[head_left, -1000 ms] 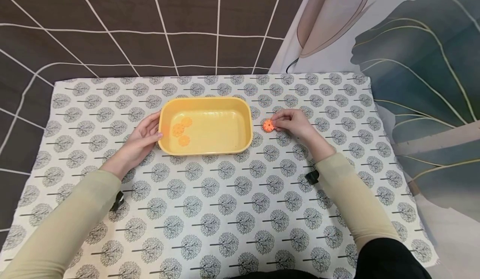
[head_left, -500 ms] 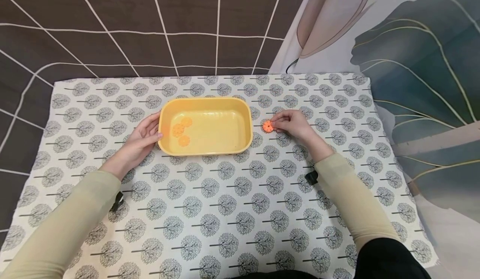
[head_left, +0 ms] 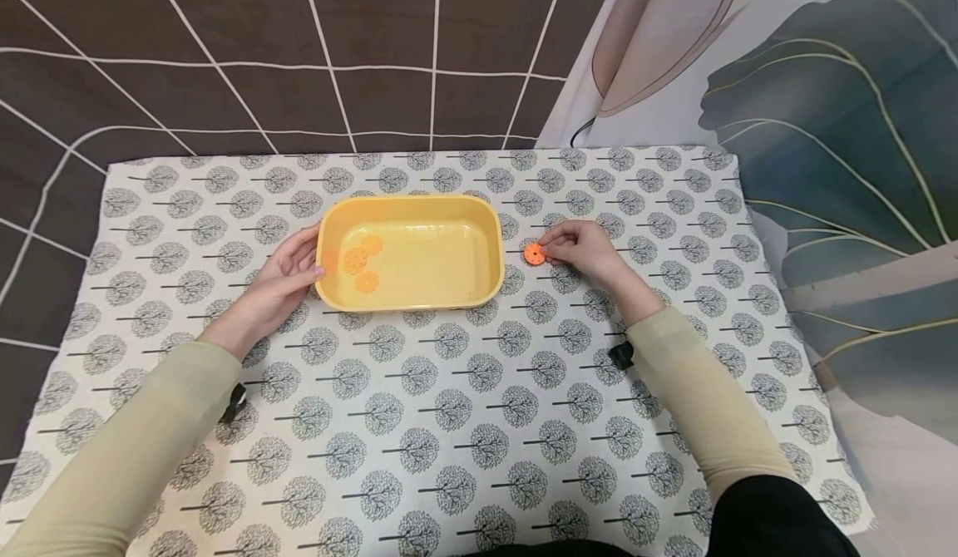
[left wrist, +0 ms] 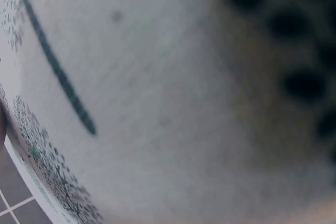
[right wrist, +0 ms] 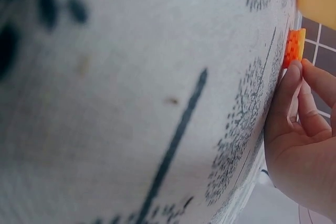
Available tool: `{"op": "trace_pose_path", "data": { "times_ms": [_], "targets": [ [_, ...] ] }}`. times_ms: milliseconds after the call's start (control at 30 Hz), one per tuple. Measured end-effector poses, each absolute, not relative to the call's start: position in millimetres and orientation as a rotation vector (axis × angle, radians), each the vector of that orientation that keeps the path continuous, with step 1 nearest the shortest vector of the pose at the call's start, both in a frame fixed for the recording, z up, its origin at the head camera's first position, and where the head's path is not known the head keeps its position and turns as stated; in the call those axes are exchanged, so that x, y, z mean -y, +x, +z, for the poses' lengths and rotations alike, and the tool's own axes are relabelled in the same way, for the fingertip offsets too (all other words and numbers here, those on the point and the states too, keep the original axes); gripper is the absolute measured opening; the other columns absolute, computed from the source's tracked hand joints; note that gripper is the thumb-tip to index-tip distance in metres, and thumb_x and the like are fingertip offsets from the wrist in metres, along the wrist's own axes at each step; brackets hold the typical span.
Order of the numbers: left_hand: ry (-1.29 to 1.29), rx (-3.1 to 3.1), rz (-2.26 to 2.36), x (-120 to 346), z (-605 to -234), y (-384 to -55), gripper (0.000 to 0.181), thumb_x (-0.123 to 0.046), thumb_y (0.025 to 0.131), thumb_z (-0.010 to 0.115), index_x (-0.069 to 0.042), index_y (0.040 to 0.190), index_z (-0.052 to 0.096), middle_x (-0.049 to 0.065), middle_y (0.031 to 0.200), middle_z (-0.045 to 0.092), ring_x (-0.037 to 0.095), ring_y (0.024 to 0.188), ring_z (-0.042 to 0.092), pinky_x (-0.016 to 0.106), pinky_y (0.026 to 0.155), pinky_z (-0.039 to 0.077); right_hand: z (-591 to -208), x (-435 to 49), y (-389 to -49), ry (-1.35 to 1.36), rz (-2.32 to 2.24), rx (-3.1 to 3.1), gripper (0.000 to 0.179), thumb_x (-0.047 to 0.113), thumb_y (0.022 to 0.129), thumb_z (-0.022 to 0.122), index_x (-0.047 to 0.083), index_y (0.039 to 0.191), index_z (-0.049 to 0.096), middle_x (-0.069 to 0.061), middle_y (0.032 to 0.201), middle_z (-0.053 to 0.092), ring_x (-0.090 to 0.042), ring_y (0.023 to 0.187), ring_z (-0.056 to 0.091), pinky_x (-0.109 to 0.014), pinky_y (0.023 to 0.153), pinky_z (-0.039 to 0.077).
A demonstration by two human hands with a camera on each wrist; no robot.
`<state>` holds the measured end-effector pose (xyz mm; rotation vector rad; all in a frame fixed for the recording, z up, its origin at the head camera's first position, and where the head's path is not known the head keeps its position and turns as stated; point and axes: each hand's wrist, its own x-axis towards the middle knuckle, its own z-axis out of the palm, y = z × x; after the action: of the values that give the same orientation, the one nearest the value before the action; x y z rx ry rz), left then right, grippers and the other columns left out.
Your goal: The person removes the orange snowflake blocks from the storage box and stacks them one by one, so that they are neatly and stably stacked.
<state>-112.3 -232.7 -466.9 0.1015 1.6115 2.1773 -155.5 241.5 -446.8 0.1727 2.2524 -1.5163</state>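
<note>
Orange disc: small orange toothed plastic disc [head_left: 535, 254], flat on the surface just right of the tub, apart from its wall; seen edge-on in the right wrist view [right wrist: 293, 47].
Right hand: right hand [head_left: 585, 248] resting on the cloth beside the disc; fingers [right wrist: 290, 88] curled in, tips pinching the disc's right edge.
Left hand: left hand [head_left: 283, 275] laid against the tub's left end; fingers relaxed and nearly straight, thumb tip touching the rim, nothing gripped.
Tub: yellow rectangular plastic tub with rounded corners [head_left: 487, 223], upright, mid-surface, between the two hands.
Inside tub: three pale orange toothed discs [head_left: 362, 260] flat on the floor of the tub, clustered at its left end, close together.
Surface: covered by white cloth printed with grey tree motifs [head_left: 464, 391]; cloth reaching all visible edges.
Sleeves: beige long sleeves [head_left: 127, 449] on both forearms; small black clip-like items at each wrist, detail too small to tell.
Backdrop left: brown fabric with white grid lines [head_left: 262, 50] behind the surface.
Backdrop right: pale hanging with large dark green leaf print [head_left: 838, 100].
Left wrist view: blurred close view of the cloth print only; hand not discernible.
Right wrist view: cloth close up, disc and fingertips at right edge, sliver of yellow tub at top right.
</note>
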Motion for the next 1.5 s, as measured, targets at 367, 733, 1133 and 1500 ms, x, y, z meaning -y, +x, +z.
{"op": "trace_pose_path", "data": {
  "times_ms": [367, 733, 1133, 1500],
  "targets": [
    [0.111, -1.618, 2.184, 231.2, -466.7, -111.8, 0.072, 0.008, 0.1, 0.058, -0.014, 0.164, 0.033, 0.012, 0.18, 0.009, 0.005, 0.156, 0.036, 0.024, 0.134, 0.025, -444.0, -241.6, -154.3, 0.186, -1.523, -2.241, 0.027, -0.006, 0.096, 0.07, -0.014, 0.122, 0.065, 0.002, 0.086, 0.071, -0.006, 0.076, 0.067, -0.013, 0.075, 0.064],
    [0.111, -1.633, 2.181, 230.8, -465.2, -112.7, 0.072, 0.009, 0.1, 0.057, -0.014, 0.164, 0.033, 0.013, 0.18, 0.008, 0.015, 0.163, 0.026, 0.023, 0.133, 0.027, -424.3, -231.7, -158.4, 0.088, -1.374, -2.443, 0.025, 0.01, 0.098, 0.074, -0.001, 0.12, 0.071, -0.003, 0.099, 0.072, -0.011, 0.083, 0.065, -0.019, 0.072, 0.064],
    [0.1, -1.636, 2.163, 231.6, -464.8, -113.1, 0.073, 0.009, 0.101, 0.056, -0.015, 0.165, 0.031, 0.011, 0.18, 0.007, 0.015, 0.165, 0.022, 0.02, 0.131, 0.03, -399.2, -187.9, -167.9, -0.135, -1.417, -2.47, 0.021, 0.005, 0.096, 0.074, -0.002, 0.115, 0.073, -0.013, 0.105, 0.074, -0.009, 0.084, 0.064, -0.014, 0.074, 0.06],
    [0.093, -1.632, 2.178, 230.5, -464.3, -112.6, 0.075, 0.01, 0.1, 0.056, -0.012, 0.166, 0.027, 0.014, 0.18, 0.005, 0.022, 0.166, 0.016, 0.024, 0.133, 0.026, -393.9, -133.2, -175.9, -0.302, -1.431, -2.421, 0.018, 0.001, 0.093, 0.077, -0.004, 0.11, 0.075, -0.017, 0.104, 0.075, -0.014, 0.086, 0.068, -0.018, 0.08, 0.063]
  ]
}}
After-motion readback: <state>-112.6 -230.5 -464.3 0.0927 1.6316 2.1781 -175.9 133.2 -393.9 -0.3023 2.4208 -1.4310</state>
